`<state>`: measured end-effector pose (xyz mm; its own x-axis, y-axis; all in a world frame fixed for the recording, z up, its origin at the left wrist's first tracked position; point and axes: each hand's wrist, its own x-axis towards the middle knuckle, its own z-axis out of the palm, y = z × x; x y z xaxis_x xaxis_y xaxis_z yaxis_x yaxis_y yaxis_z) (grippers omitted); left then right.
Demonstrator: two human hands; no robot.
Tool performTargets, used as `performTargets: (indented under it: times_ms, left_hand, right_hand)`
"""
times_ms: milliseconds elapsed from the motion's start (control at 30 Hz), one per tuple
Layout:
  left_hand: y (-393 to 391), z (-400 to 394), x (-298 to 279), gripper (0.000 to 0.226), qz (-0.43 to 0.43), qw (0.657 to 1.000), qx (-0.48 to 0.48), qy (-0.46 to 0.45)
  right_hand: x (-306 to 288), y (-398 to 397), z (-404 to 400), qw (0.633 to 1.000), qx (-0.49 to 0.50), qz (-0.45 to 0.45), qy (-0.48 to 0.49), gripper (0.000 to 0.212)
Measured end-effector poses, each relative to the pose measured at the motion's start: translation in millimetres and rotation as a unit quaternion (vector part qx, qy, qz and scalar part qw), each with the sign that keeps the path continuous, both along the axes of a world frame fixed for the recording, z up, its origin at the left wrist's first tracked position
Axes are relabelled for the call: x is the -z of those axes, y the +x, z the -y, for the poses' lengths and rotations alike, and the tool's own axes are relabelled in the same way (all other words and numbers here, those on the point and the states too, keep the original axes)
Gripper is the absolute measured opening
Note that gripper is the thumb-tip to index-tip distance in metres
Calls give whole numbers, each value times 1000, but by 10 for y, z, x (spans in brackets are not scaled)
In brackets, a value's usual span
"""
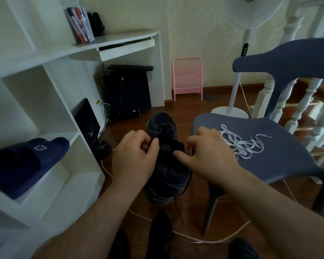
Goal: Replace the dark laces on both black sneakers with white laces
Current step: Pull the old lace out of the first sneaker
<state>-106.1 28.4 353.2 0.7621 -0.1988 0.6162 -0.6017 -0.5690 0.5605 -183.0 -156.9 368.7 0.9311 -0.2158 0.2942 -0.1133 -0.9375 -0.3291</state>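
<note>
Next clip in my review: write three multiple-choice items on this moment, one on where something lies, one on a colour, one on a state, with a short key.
1. Where do the white laces lie?
A. on the blue chair seat
B. on the white shelf
C. on the floor

2. What colour is the small rack by the wall?
A. green
B. pink
C. black

3. What is the left hand doing?
A. resting flat on the floor
B. holding a pen
C. pinching a dark lace at the black sneaker

Key: 1 A, the loose pile rests on the seat; 2 B, its frame is plainly pink; 3 C, thumb and fingers are curled round the lace above the sneaker, while the right hand works beside it.
</note>
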Motion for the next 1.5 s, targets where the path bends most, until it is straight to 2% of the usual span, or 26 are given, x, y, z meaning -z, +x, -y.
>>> performTargets:
  times_ms: [100, 233, 300, 367, 533, 767, 833, 867, 933, 967, 1000, 1067, 1167, 1300, 1500]
  left_hand:
    - [-22, 1, -2, 26, 9, 1000, 9, -5]
    - [-23, 4, 19, 26, 14, 999, 26, 21]
    - [8, 4, 40, 19, -19, 999, 33, 28]
    - [36, 12, 65, 31, -52, 996, 52, 48]
    - [26, 90, 125, 28, 24, 989, 64, 130]
    - [45, 82, 80, 16, 77, 989, 82, 99]
    - [106, 37, 59, 10, 65, 991, 103, 63]
    - [148, -4, 32, 5, 30, 992, 120, 7]
    - [204, -93, -63, 12, -102, 968, 177, -148]
    - [233, -135, -98, 18, -156, 949, 196, -190]
    - [252, -166, -109, 20, -186, 942, 203, -191]
    - [259, -184, -80, 19, -172, 960, 179, -126]
    - [169, -117, -58, 26, -83, 989, 116, -37]
    - [29, 49, -48, 38, 2, 990, 86, 109]
    - [72, 52, -19, 16, -12, 988, 130, 77]
  right_hand:
    - [64, 50, 11, 997, 34, -25, -63, 42]
    - [99, 73, 36, 999, 43, 12, -7, 34]
    - [88, 66, 28, 998, 48, 35, 12, 34]
    - [85, 44, -22, 996, 52, 74, -12, 34]
    - [210, 38, -126, 985, 47, 125, -105, 36]
    - [196, 46, -176, 980, 48, 152, -120, 43]
    - [158, 57, -102, 984, 57, 129, -113, 44]
    - [131, 67, -44, 987, 66, 110, -98, 44]
    - [86, 76, 69, 990, 77, 101, -65, 44]
    - [78, 77, 99, 988, 78, 119, -64, 45]
    - [80, 70, 108, 984, 77, 141, -71, 46]
    - [107, 57, 85, 978, 73, 175, -88, 46]
    - [157, 51, 5, 974, 66, 173, -131, 44]
    - [206, 55, -79, 976, 55, 163, -132, 42]
    - [196, 50, -70, 975, 46, 182, -122, 41]
